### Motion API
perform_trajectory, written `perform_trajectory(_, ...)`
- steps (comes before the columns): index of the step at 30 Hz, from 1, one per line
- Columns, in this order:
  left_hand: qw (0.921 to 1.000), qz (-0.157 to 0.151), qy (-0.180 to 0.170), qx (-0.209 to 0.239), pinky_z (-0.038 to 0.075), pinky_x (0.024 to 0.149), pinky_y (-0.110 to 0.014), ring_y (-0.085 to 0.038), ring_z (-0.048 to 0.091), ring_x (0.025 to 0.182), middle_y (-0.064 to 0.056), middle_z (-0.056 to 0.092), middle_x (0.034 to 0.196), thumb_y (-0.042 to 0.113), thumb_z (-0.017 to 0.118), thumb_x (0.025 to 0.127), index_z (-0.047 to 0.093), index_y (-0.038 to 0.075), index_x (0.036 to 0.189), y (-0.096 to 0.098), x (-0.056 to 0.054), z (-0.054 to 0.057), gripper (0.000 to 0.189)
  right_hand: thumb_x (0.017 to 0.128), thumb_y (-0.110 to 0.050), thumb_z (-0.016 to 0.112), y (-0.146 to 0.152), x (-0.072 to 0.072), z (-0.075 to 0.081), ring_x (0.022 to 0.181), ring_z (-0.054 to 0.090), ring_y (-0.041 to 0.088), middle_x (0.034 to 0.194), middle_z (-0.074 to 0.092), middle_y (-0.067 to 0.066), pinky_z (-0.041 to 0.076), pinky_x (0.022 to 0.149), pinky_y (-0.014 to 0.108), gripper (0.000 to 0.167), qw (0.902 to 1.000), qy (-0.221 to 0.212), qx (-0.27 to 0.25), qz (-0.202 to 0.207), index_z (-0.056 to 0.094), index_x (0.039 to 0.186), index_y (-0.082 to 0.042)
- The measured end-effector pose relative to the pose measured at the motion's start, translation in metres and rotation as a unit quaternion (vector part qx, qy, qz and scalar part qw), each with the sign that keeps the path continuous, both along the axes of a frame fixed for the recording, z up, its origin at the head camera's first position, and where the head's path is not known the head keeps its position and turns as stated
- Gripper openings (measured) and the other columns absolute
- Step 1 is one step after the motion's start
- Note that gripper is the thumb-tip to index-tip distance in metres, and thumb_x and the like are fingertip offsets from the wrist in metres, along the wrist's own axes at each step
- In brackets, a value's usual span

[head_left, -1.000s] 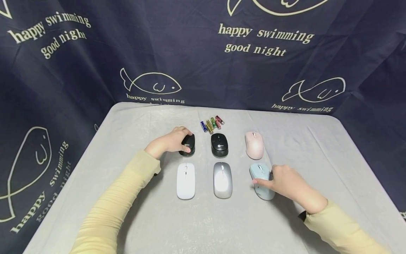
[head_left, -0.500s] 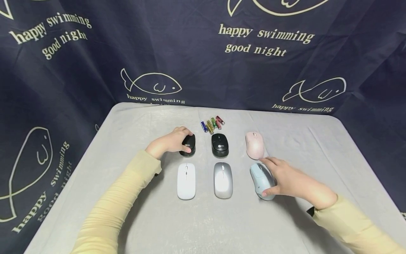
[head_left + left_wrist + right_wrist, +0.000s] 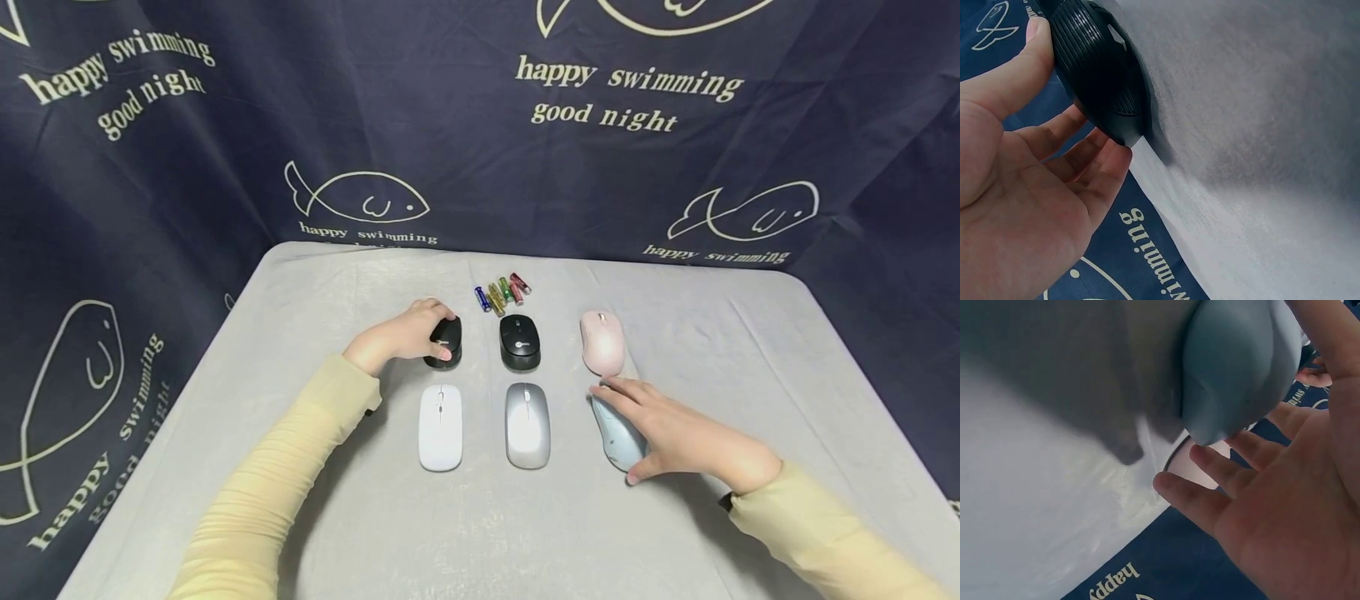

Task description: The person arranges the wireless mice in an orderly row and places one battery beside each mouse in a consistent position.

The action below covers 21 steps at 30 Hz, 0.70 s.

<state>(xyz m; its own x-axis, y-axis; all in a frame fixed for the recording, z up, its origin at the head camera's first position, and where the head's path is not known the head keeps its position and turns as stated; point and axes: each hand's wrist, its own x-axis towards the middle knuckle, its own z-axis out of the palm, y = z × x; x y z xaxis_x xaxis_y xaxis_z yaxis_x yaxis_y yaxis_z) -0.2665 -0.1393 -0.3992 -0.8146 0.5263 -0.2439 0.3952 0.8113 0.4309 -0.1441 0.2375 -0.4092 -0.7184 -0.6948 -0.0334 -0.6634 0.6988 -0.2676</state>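
Note:
In the head view, a black computer mouse (image 3: 448, 333) sits at the left of the far row. My left hand (image 3: 408, 331) grips it, thumb on its near side and fingers at its far end; the left wrist view shows the ribbed side of this black mouse (image 3: 1100, 69) between thumb and fingertips. At the right of the near row lies a light blue mouse (image 3: 618, 437). My right hand (image 3: 678, 429) spans it from the right, fingers stretched past its far end and thumb at its near end. Whether every fingertip touches it cannot be told.
A second black mouse (image 3: 520, 342) and a pink mouse (image 3: 603, 343) complete the far row. White (image 3: 440, 429) and silver (image 3: 527, 427) mice lie in the near row. Several coloured batteries (image 3: 502, 293) are clustered at the back. Dark blue printed cloth (image 3: 480, 167) hangs behind the table.
My right hand has shifted from pinching the light blue mouse's sides to spreading over it, thumb moving to its near end and fingers to its far end. The left hand has stayed put.

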Motion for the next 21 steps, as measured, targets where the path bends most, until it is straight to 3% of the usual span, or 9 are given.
perform_trajectory(11,1.0000,0.004,-0.005,-0.002,0.030,0.109,-0.046,-0.033,0.035,0.129,-0.019,0.041,0.140,0.026,0.075,0.079,0.046,-0.001,0.134,-0.0007,-0.0011,0.0001,0.067,0.043,-0.033,0.092,-0.0020,-0.0014,-0.0059,0.121,0.044,0.039,0.140,0.039,0.023,0.048,0.089,0.050,0.113,0.9998,0.004,0.016,-0.004,0.039,0.140,-0.007)
perform_trajectory(21,1.0000,0.003,-0.006,-0.006,0.031,0.109,-0.045,-0.032,0.035,0.128,-0.018,0.041,0.139,0.026,0.076,0.079,0.047,0.000,0.134,-0.0011,-0.0018,-0.0018,0.067,0.047,-0.034,0.090,-0.0077,0.0014,-0.0018,0.118,0.046,0.039,0.136,0.042,0.023,0.049,0.085,0.049,0.107,0.9989,0.013,0.040,-0.018,0.041,0.138,-0.005)
